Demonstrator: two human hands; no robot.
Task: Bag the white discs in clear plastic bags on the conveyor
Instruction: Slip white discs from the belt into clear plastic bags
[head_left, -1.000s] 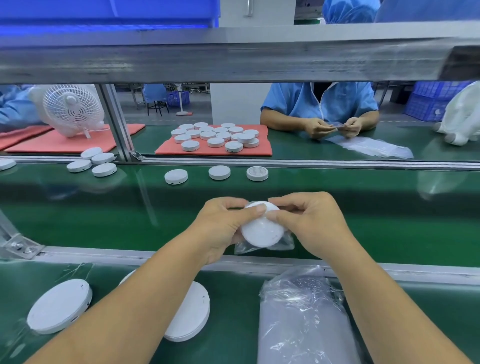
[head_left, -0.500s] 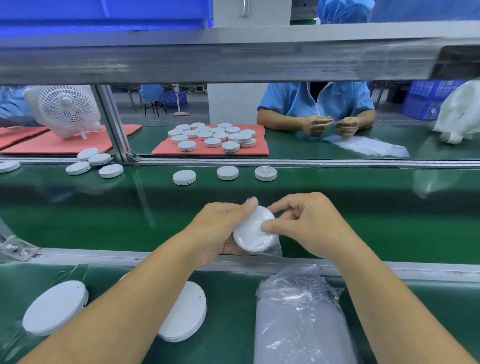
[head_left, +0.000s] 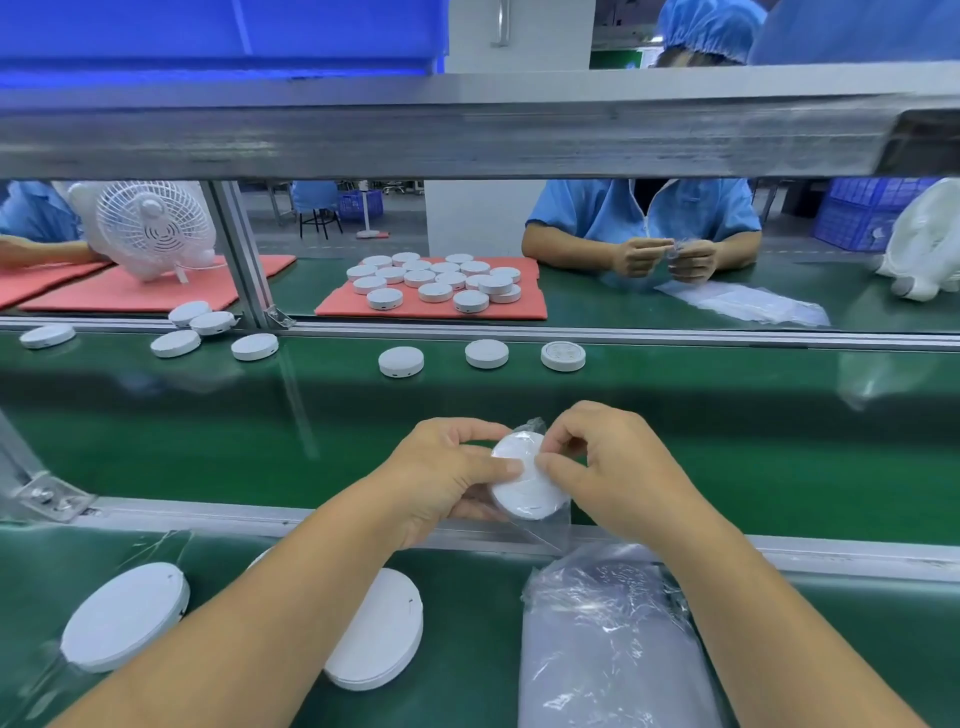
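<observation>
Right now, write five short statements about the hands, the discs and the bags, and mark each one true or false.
1. Both hands hold one white disc. True.
2. The held disc sits in a clear bag. True.
3. The left hand lies flat on the belt. False: it grips the disc above the conveyor.
4. The bundle of clear bags lies under the left forearm. False: it lies under the right forearm.
5. Three loose discs lie in a row along the belt's far edge. True.

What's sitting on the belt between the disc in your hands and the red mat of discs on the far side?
In the head view, three loose white discs lie in a row on the green belt, between the held disc and the red mat.
</observation>
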